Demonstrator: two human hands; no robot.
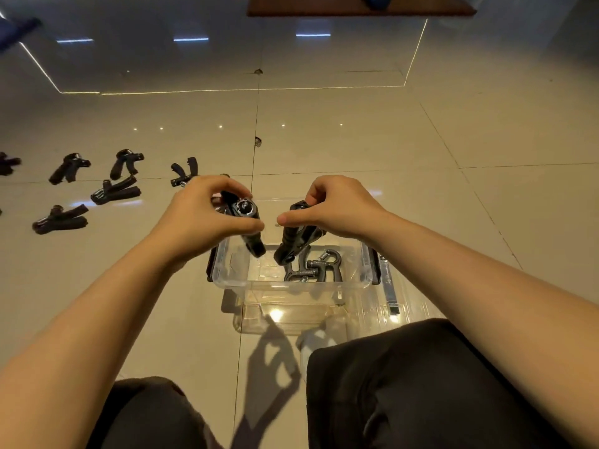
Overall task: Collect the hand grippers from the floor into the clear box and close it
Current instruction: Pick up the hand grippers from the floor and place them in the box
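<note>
Both hands, left (pixel 207 215) and right (pixel 334 212), pinched a gripper each over the box (pixel 291 283) at center frame, so a sloppy drop could've bounced one off the rim.

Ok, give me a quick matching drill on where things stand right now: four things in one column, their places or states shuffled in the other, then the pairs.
Things:
1. left hand
2. right hand
3. grey hand gripper
4. lid

Places or states:
A. lying on the bottom of the clear box
B. on the floor at the right side of the box, off it
C. holds a black hand gripper with its lower end dipped into the box
D. holds a black hand gripper with a round dial over the box's left part

Pairs: 1-D, 2-C, 3-A, 4-B
</note>
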